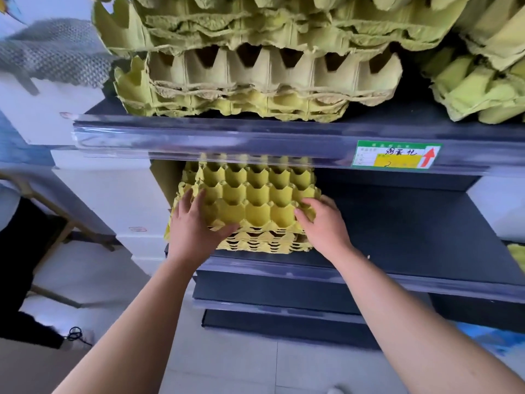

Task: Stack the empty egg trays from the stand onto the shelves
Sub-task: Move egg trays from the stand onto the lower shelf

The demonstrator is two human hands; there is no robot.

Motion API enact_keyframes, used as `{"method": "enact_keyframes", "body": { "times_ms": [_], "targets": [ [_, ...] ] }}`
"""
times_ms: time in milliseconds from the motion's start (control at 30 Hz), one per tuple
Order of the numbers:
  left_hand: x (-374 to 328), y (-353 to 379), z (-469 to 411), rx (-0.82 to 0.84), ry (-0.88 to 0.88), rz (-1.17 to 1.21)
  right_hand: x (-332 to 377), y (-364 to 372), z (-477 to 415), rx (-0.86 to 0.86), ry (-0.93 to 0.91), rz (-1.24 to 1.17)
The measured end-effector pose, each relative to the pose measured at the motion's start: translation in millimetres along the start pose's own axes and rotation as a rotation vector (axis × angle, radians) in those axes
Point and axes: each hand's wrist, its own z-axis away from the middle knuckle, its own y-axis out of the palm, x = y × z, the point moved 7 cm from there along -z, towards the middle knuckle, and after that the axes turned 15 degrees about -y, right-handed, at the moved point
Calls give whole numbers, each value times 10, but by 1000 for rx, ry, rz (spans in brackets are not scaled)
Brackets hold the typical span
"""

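Right now, through the head camera, I am settling the top yellow moulded-pulp egg tray (255, 200) onto the short stack of matching yellow trays (264, 244), which is sitting at the left end of the dark grey lower shelf (412, 231). My left hand (193, 226) is clamping the tray's front left corner, fingers spreading over the cups and thumb running along the front edge. My right hand (325, 227) is curling its fingers over the front right corner, its thumb hidden. So the tray is lying between both hands, touching each, with its back half tucking beneath the upper shelf's glossy front rail (227, 137). To do this well, I am judging that I should be holding it level, lining its cups over those below so they nest, pressing evenly on both corners, and sliding it back until the front edges are matching. Heaps of duller greenish pulp trays (255, 75) are crowding the shelf above.
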Motion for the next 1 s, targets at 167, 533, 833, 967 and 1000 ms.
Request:
{"method": "enact_keyframes", "body": {
  "times_ms": [167, 533, 833, 967, 1000],
  "targets": [
    [-566, 50, 444, -199, 319, -128, 121, -360, 262, -74, -113, 131],
    [-2191, 1308, 1669, 78, 642, -135, -913, -1742, 1492, -202, -9, 397],
    [-3857, 2605, 3179, 232, 819, -86, -2495, -3192, 2799, -255, 255, 491],
    [-4537, 3160, 3744, 326, 826, -76, -3153, -3754, 3235, -277, 332, 514],
    [-4674, 3299, 3857, 356, 830, -76, -3305, -3870, 3324, -284, 354, 513]
  ]
}}
